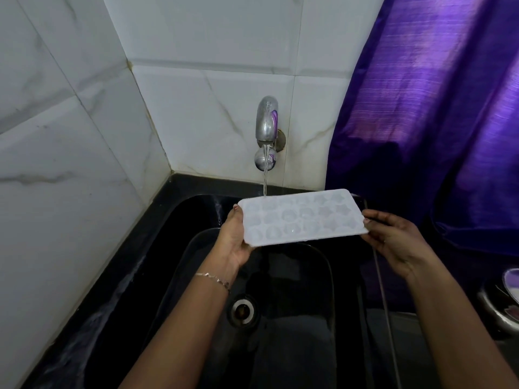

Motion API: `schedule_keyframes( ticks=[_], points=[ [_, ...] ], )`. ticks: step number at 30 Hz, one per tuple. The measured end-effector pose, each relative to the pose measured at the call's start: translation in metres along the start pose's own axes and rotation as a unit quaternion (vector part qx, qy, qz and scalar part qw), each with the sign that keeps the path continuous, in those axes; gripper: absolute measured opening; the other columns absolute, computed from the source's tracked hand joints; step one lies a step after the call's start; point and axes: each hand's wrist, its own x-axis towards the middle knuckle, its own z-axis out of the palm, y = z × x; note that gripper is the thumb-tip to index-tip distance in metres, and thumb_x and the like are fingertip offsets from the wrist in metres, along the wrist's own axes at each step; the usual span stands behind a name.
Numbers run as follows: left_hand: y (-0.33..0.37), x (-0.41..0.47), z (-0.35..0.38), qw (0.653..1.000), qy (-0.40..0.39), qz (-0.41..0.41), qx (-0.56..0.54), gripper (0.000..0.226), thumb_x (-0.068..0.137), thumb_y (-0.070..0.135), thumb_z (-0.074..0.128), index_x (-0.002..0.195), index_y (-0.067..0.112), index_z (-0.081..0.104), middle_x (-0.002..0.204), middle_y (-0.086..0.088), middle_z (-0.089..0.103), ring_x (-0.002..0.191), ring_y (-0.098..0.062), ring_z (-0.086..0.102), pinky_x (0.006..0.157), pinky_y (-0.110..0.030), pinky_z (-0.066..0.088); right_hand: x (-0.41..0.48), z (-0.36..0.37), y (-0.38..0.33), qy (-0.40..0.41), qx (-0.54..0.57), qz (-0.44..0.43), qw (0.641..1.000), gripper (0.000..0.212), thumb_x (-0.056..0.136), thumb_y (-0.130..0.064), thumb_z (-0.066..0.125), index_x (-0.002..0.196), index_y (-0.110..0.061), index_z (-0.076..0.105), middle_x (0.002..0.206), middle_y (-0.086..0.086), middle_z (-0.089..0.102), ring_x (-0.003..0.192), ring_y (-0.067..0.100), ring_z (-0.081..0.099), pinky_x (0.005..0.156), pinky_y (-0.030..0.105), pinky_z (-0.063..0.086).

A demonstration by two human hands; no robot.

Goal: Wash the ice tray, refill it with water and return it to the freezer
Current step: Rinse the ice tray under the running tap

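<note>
Noted black sink (179, 276) below. Found ice tray (302, 217) held above basin, cavities up. Found left hand (236, 237) gripping left end, right hand (393, 237) gripping right end. Saw tap (266, 119) running, stream (265, 175) striking tray's far edge. Judged step: rinsing or filling, unclear which. Next: slide tray until every cavity catches water.

White ice tray (302, 217) held level under running water.

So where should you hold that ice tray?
Likely by its short ends, one hand from each side, as the left hand and right hand do: the ice tray is long and flat, and this keeps its cavities open to the water.
</note>
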Motion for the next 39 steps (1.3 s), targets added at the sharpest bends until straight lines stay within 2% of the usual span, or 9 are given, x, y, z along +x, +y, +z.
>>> schedule_keyframes(
  ticks=[2,6,10,14,20,24,29,34,39],
  points=[
    [-0.007,-0.01,-0.017,1.0,0.002,0.001,-0.003,0.045,0.105,0.04,0.026,0.117,0.013,0.061,0.1,-0.007,0.075,0.086,-0.026,0.073,0.061,-0.038,0.059,-0.009,0.004,0.009,-0.013,0.005,0.012,1.0,0.017,0.09,0.001,0.06,0.102,-0.009,0.065,0.1,0.009,0.072,0.088,0.014,0.069,0.063,0.019,0.055],
    [-0.023,-0.03,-0.057,0.999,0.041,0.013,-0.004,0.046,0.104,0.042,0.03,0.129,0.012,0.054,0.113,-0.011,0.071,0.096,-0.03,0.071,0.068,-0.041,0.058,-0.028,0.015,0.031,-0.042,-0.006,0.047,0.998,0.018,0.09,0.001,0.06,0.104,-0.008,0.066,0.096,0.008,0.073,0.084,0.013,0.07,0.062,0.019,0.054],
    [-0.031,-0.052,-0.093,0.996,0.082,0.015,-0.036,0.045,0.104,0.041,0.029,0.128,0.012,0.054,0.107,-0.012,0.072,0.09,-0.03,0.071,0.065,-0.041,0.057,-0.043,0.034,0.055,-0.063,-0.025,0.076,0.995,0.016,0.09,0.001,0.06,0.103,-0.007,0.066,0.096,0.009,0.073,0.087,0.016,0.069,0.064,0.022,0.054],
    [-0.033,-0.074,-0.118,0.99,0.13,0.033,-0.052,0.043,0.104,0.039,0.033,0.127,0.01,0.055,0.106,-0.014,0.071,0.093,-0.033,0.068,0.071,-0.044,0.054,-0.054,0.057,0.07,-0.084,-0.027,0.092,0.992,0.014,0.089,0.003,0.06,0.099,-0.005,0.066,0.094,0.011,0.072,0.084,0.017,0.07,0.062,0.021,0.054],
    [-0.031,-0.086,-0.15,0.974,0.205,0.07,-0.072,0.043,0.104,0.039,0.034,0.13,0.012,0.053,0.116,-0.013,0.067,0.096,-0.03,0.067,0.064,-0.036,0.054,-0.053,0.092,0.08,-0.105,-0.024,0.09,0.99,0.014,0.088,0.006,0.062,0.1,0.0,0.065,0.098,0.014,0.07,0.091,0.019,0.069,0.07,0.023,0.056],
    [-0.025,-0.088,-0.149,0.963,0.23,0.102,-0.092,0.035,0.105,0.038,0.029,0.124,0.018,0.051,0.097,-0.003,0.066,0.085,-0.023,0.065,0.062,-0.036,0.05,-0.042,0.117,0.079,-0.103,-0.026,0.087,0.991,0.019,0.087,0.013,0.057,0.098,-0.001,0.064,0.099,0.014,0.066,0.095,0.021,0.066,0.075,0.023,0.056],
    [-0.019,-0.08,-0.139,0.953,0.251,0.114,-0.125,0.035,0.106,0.037,0.03,0.127,0.018,0.05,0.097,-0.001,0.065,0.084,-0.022,0.064,0.062,-0.037,0.05,-0.025,0.139,0.067,-0.092,-0.027,0.077,0.992,0.022,0.087,0.015,0.055,0.096,-0.003,0.063,0.093,0.01,0.064,0.089,0.016,0.065,0.071,0.017,0.057],
    [-0.013,-0.068,-0.123,0.954,0.243,0.12,-0.127,0.031,0.106,0.037,0.028,0.12,0.021,0.051,0.094,0.0,0.065,0.081,-0.021,0.064,0.059,-0.035,0.049,-0.009,0.145,0.053,-0.081,-0.024,0.061,0.995,0.023,0.086,0.017,0.053,0.097,-0.002,0.062,0.09,0.009,0.063,0.086,0.015,0.063,0.073,0.022,0.055],
    [-0.011,-0.056,-0.115,0.956,0.24,0.116,-0.12,0.036,0.105,0.04,0.029,0.126,0.021,0.051,0.105,-0.003,0.067,0.087,-0.023,0.067,0.061,-0.035,0.053,0.001,0.14,0.047,-0.063,-0.018,0.054,0.996,0.023,0.085,0.016,0.055,0.093,-0.004,0.063,0.09,0.008,0.064,0.085,0.014,0.065,0.067,0.017,0.056]
  ],
)
